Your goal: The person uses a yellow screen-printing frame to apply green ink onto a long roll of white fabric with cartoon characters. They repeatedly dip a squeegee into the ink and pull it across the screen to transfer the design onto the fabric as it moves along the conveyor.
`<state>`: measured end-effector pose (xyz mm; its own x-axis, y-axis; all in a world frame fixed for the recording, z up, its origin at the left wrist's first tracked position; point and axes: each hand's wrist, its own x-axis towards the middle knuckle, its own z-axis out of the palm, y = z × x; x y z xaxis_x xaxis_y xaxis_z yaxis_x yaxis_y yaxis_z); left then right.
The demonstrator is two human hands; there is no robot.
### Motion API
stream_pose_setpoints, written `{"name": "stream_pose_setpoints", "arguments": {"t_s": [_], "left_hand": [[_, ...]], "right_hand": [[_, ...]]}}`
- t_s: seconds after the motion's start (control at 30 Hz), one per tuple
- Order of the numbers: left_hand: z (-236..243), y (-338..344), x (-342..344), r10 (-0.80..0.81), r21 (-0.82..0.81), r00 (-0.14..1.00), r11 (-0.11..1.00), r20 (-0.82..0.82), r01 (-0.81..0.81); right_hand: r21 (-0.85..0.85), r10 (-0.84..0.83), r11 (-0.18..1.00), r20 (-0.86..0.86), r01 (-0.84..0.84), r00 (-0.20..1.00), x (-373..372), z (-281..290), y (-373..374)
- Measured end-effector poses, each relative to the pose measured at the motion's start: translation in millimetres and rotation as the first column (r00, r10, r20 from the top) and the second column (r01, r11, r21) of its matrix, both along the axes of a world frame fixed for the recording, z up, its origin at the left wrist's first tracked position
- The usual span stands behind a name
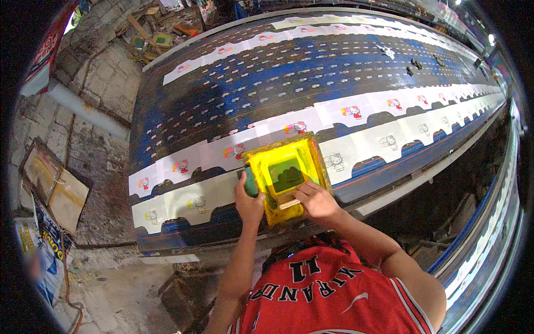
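A yellow screen-printing frame (pixel 314 164) with a dark green mesh window lies over a row of pale fabric pieces (pixel 356 153) on the long table. My left hand (pixel 249 201) grips its left side, where a green piece (pixel 251 182) sticks out between thumb and fingers. In my right hand (pixel 317 200) is a wooden squeegee (pixel 288 200), pressed down at the near edge of the mesh window. Fabric to the right of the frame bears black outline cartoon cats; what lies under the frame is hidden.
Behind the frame runs a second row of pieces with coloured prints (pixel 295 127). The dark blue table (pixel 222 106) carries many small pale marks, with small dark objects (pixel 414 65) farther off. A cardboard piece (pixel 55 186) rests on the floor at left; another long table (pixel 484 256) stands right.
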<state>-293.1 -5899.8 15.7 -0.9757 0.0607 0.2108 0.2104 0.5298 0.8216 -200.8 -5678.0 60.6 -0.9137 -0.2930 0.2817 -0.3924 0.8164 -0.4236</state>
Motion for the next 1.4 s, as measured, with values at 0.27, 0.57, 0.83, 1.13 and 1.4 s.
{"name": "stream_pose_setpoints", "arguments": {"t_s": [0.27, 0.57, 0.83, 1.13, 1.4], "left_hand": [[-16.2, 128.0, 26.2, -0.031, 0.009, 0.993, 1.0, 0.116, 0.03], [-26.2, 151.1, 32.4, -0.028, -0.071, 0.99, 0.997, 0.14, 0.039], [-24.4, 154.9, 34.0, -0.02, -0.156, 0.99, 0.987, 0.14, 0.042], [-24.6, 152.3, 32.2, -0.045, -0.189, 0.983, 0.979, 0.18, 0.079], [-23.5, 150.1, 34.2, -0.07, -0.155, 0.984, 0.983, 0.165, 0.096]], "right_hand": [[0.043, -0.025, 0.999, 0.037, 0.023, 0.999, 31.5, -10.1, 126.6], [-0.002, -0.011, 1.0, -0.062, 0.011, 0.998, 39.0, -26.2, 156.7], [-0.087, -0.005, 0.996, -0.067, 0.0, 0.998, 53.2, -23.3, 156.0], [-0.078, 0.008, 0.997, -0.025, -0.01, 1.0, 67.4, -33.8, 151.6], [-0.033, -0.125, 0.992, 0.01, 0.126, 0.992, -64.9, -19.8, 163.2]]}}
